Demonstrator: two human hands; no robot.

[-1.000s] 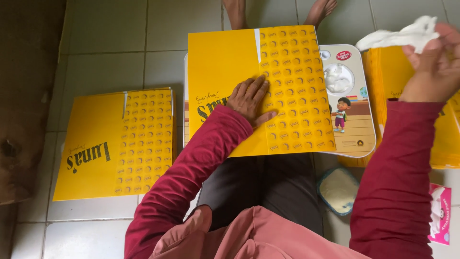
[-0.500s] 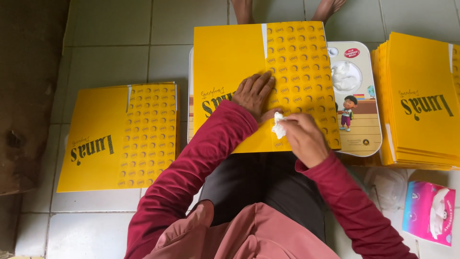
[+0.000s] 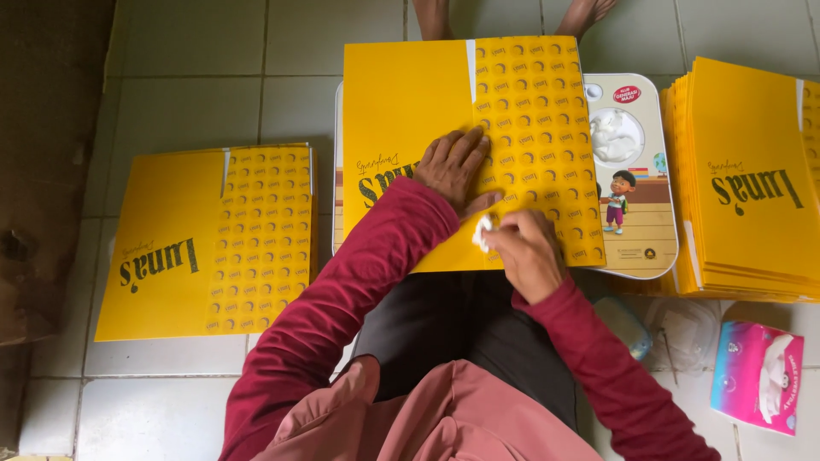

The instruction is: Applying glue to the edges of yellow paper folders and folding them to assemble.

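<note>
The right hand (image 3: 528, 253) has its grip pinched on a white tissue wad (image 3: 483, 230), pressing it to the near edge of the yellow folder (image 3: 410, 111). The left hand (image 3: 454, 166) lies flat, fingers spread, on that folder. A pink tissue box (image 3: 756, 376) sits well right of it, and a yellow stack (image 3: 752, 179) just right.

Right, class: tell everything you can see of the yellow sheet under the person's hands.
The yellow sheet looks like flat printed card: a plain yellow part with dark lettering, a thin white strip, and a part patterned with small round marks. It lies flat on a white illustrated board over the lap. The left hand presses flat on it; the right hand holds a small white wad against its near edge.
</note>
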